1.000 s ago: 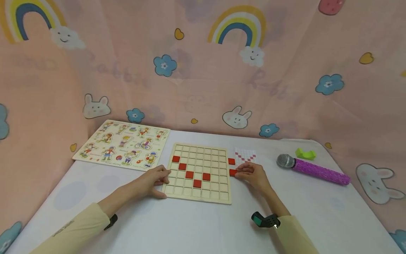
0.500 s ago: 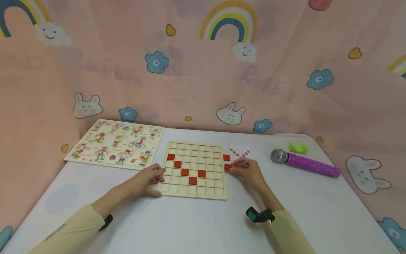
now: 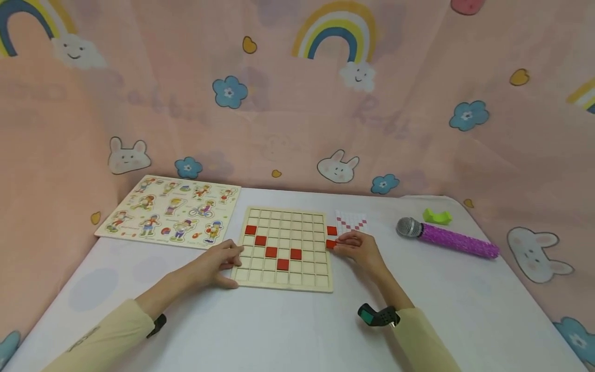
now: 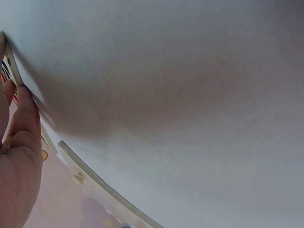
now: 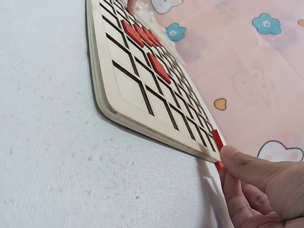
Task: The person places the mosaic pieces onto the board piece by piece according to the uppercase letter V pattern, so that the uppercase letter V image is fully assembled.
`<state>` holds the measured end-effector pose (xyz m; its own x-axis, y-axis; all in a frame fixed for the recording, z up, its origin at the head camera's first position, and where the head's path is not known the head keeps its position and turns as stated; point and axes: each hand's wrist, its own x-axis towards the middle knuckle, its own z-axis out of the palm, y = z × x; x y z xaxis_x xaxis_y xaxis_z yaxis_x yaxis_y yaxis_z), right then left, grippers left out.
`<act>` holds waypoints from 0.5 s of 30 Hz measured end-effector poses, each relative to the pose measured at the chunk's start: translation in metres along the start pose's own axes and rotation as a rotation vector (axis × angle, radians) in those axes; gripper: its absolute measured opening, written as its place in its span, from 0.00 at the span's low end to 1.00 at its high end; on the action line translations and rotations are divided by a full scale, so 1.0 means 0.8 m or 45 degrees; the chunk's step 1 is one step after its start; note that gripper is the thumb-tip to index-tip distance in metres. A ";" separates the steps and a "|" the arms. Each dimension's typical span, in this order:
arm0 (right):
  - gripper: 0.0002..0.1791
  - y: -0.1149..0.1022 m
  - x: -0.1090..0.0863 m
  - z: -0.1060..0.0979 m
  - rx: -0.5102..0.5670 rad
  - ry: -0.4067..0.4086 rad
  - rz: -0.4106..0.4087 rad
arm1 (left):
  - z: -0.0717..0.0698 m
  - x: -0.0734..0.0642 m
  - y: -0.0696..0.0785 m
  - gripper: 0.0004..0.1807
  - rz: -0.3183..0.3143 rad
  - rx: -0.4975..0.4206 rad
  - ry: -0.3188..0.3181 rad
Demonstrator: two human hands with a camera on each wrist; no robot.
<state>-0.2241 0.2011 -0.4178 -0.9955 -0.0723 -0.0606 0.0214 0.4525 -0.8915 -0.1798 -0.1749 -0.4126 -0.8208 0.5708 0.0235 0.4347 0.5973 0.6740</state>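
Observation:
A square wooden grid board [image 3: 268, 281] lies in the middle of the table with several red tiles set in its cells, forming a slanted line that turns up at the right. At its left edge, my left hand [image 3: 216, 263] holds the board, thumb by the front corner and fingers farther up the side. My right hand [image 3: 362, 250] pinches a red square tile [image 3: 330, 244] between thumb and fingers, close to the board's right edge. Another red tile [image 3: 331, 230] lies just beyond it. In the right wrist view the pinched tile [image 5: 219, 166] is mostly hidden behind the thumb.
A pattern card [image 3: 351, 219] with a red V lies behind my right hand. A purple microphone [image 3: 457, 241] and a green curved block [image 3: 437, 216] are at the right. A picture puzzle board [image 3: 169, 212] lies at the back left, before a pink patterned cloth [image 3: 279, 124].
The head view has shifted a little. My right hand has slid slightly left with the red tile, bringing it nearer the board's edge. My left hand stays at the board.

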 end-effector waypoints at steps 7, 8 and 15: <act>0.17 -0.001 0.000 0.007 0.015 -0.013 0.018 | -0.002 -0.002 0.001 0.16 -0.030 -0.028 -0.013; 0.17 -0.001 0.001 0.006 0.018 -0.015 0.026 | -0.003 -0.001 0.001 0.16 -0.028 -0.027 -0.015; 0.17 -0.003 -0.003 0.008 0.004 -0.005 0.031 | -0.004 0.000 -0.002 0.16 0.003 0.007 -0.017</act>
<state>-0.2214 0.1945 -0.4188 -0.9944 -0.0647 -0.0841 0.0459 0.4515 -0.8911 -0.1814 -0.1776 -0.4116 -0.8149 0.5794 0.0154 0.4385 0.5988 0.6702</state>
